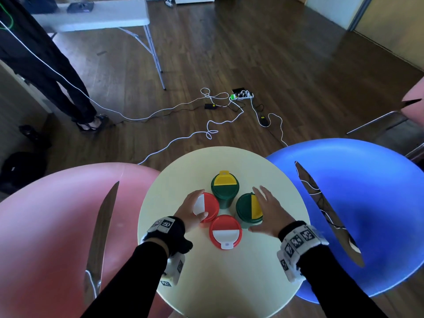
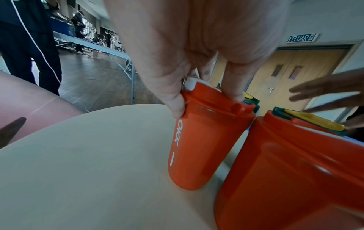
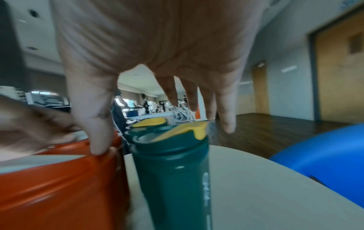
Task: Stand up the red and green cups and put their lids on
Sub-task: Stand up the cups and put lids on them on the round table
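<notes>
Standing lidded on round table [image 1: 263, 267]: red cups [image 1: 207, 206] [image 1: 225, 231] at 9 and 6 o'clock, green cups [image 1: 225, 185] [image 1: 249, 210] at 12 and 3. Left hand [image 1: 189, 211] gripping 9 o'clock lid rim; right hand [image 1: 271, 212] spread, fingers straight, over 3 o'clock lid. Apparently remaining: release only.

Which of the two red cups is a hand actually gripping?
The far-left red cup: the left hand grips its lid. The near red cup, white tab toward the person, is not gripped.

Four lidded cups stand clustered on the counter [image 1: 263, 260]; the far cup [image 1: 225, 188] at the back, the near cup [image 1: 225, 231] in front, the left cup [image 1: 206, 207] and right cup [image 1: 249, 210] between them; chairs flank the counter left [image 1: 57, 214] and right [image 1: 367, 203]; cables [image 1: 213, 131] lie on the floor behind.
</notes>
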